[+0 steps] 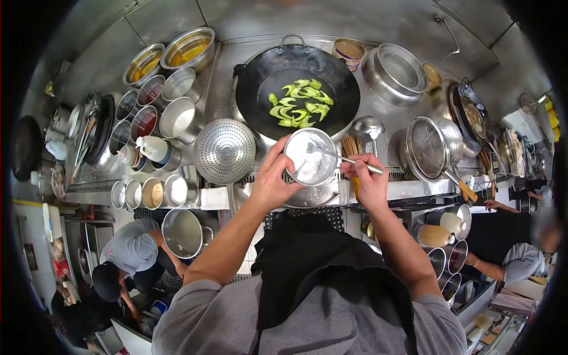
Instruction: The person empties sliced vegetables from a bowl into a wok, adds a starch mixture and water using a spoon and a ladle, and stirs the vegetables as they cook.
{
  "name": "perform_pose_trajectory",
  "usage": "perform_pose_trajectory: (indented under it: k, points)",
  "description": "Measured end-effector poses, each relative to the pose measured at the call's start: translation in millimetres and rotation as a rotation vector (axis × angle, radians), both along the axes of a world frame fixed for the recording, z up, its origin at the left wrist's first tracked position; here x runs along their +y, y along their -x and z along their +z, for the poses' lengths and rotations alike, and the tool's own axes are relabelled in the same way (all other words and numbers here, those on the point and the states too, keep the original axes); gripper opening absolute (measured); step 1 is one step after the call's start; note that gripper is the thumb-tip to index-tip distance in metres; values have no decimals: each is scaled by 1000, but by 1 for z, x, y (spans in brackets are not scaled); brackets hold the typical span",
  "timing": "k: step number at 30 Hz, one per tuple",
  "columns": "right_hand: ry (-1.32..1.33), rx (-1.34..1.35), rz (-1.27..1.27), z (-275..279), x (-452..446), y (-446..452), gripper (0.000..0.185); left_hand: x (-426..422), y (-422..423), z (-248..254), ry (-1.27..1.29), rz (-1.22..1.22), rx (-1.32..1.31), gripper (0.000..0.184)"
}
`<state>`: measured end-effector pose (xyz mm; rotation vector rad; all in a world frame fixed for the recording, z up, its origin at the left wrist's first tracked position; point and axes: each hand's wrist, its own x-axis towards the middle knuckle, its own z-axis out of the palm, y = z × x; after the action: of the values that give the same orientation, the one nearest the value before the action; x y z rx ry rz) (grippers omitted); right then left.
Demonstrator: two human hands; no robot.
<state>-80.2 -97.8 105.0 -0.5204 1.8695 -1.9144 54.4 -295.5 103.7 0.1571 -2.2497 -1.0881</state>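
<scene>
My left hand (273, 177) grips the rim of a small metal bowl (291, 135) from its left side. White powder (307, 168) lies inside, its kind not clear. My right hand (368, 183) is closed round the handle of a spoon (353, 160), whose head dips into the powder. Just beyond the bowl, a large black wok (254, 89) sits on the stove with green sliced vegetables (302, 102) in its middle. A perforated metal strainer (225, 151) rests left of my left hand. Right of the wok lies a metal ladle (369, 126).
Metal containers of sauces and powders (176, 190) crowd the left counter. Two bowls of yellow liquid (188, 52) stand behind them. At right are stacked metal pots (397, 74) and a mesh skimmer (427, 147). One person (133, 251) bends at lower left; another (503, 242) is at right.
</scene>
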Motion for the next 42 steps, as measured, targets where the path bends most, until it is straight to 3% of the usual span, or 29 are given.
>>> perform_pose_trajectory:
  k: [24, 28, 34, 37, 40, 42]
  points:
    - [28, -240, -65, -2, 4, 3, 19, -36, -10, -31, -147, 27, -109, 48]
    - [141, -294, -126, 9, -10, 12, 20, -42, -12, -31, -145, 62, -122, 48]
    - [367, -167, -141, 49, -72, 68, 24, -60, -28, -29, -178, 74, -158, 51]
    - [305, -105, -163, 28, -101, 98, 23, -68, -39, -25, -184, 94, -184, 53]
    - [-183, 161, -132, -32, -100, 116, 19, -80, -48, -37, -183, 133, -188, 54]
    - [-165, 234, -174, -17, -93, 91, 16, -91, -51, -33, -216, 130, -188, 54]
